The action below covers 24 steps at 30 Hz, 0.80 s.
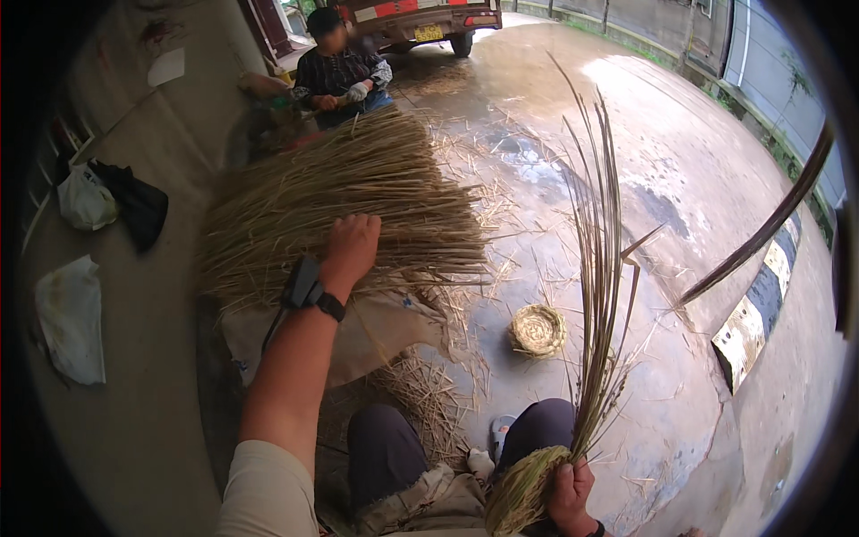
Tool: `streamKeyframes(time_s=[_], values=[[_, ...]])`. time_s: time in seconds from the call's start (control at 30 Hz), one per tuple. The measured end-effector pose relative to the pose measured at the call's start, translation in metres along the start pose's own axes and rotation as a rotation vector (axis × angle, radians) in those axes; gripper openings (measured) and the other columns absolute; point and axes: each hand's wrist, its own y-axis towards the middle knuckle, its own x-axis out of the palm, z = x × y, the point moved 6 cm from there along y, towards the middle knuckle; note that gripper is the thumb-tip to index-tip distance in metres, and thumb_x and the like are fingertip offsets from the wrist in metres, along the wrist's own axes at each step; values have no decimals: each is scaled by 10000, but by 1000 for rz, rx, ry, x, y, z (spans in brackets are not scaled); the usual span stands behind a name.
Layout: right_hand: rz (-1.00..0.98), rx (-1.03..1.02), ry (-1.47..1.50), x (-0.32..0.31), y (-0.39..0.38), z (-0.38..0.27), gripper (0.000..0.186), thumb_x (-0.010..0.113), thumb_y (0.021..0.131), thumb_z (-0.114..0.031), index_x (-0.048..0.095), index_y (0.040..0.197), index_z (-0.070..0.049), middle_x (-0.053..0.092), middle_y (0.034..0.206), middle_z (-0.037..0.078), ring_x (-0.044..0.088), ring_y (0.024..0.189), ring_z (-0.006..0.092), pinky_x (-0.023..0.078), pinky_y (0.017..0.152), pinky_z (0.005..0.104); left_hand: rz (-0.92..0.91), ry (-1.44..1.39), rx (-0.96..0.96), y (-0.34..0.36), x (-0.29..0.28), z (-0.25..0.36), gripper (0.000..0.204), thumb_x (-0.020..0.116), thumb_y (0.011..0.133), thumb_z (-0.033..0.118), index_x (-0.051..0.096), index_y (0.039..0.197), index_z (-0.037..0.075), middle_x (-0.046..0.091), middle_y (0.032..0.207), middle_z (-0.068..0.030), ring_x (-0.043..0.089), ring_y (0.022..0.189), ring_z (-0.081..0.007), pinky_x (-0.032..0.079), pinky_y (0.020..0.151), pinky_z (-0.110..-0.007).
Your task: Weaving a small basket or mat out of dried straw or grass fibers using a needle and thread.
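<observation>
My left hand (354, 243) reaches out onto a big pile of dry straw (358, 183), its fingers curled down around some of the stalks. The fingertips are hidden from me. A dark band and a small device are strapped to that wrist. By my right knee, my right hand (571, 495) is closed on a partly woven straw piece (526, 490), at the spot where a bunch of long loose stalks (601, 304) rises from it. These stalks stand nearly upright and fan out at the top. A small round coiled straw basket (538, 330) sits on the ground beyond my right knee.
A sack cloth (385, 336) lies under the straw, and scattered straw bits (429, 394) litter the ground. Another person (335, 76) sits behind the pile, handling something. A vehicle (429, 22) stands at the back. White bags (72, 318) lie left; a striped block (761, 309) lies right.
</observation>
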Motion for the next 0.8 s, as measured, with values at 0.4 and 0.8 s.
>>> streamKeyframes(time_s=[0.4,0.8], values=[[23,-38,-120,0,-2,2,312,546,1062,-265,670,1098,19,701,864,62,628,766,144,502,693,313,79,-83,65,-13,-33,-22,320,570,1065,151,591,1380,105,628,1258,-158,612,1147,-405,565,971,-562],[10,-11,14,12,-2,4,314,560,1079,-283,647,1143,12,682,901,7,586,788,86,482,703,268,49,-184,150,-38,-93,-18,472,742,889,153,652,1352,173,687,1256,-129,671,1089,-371,580,900,-491]])
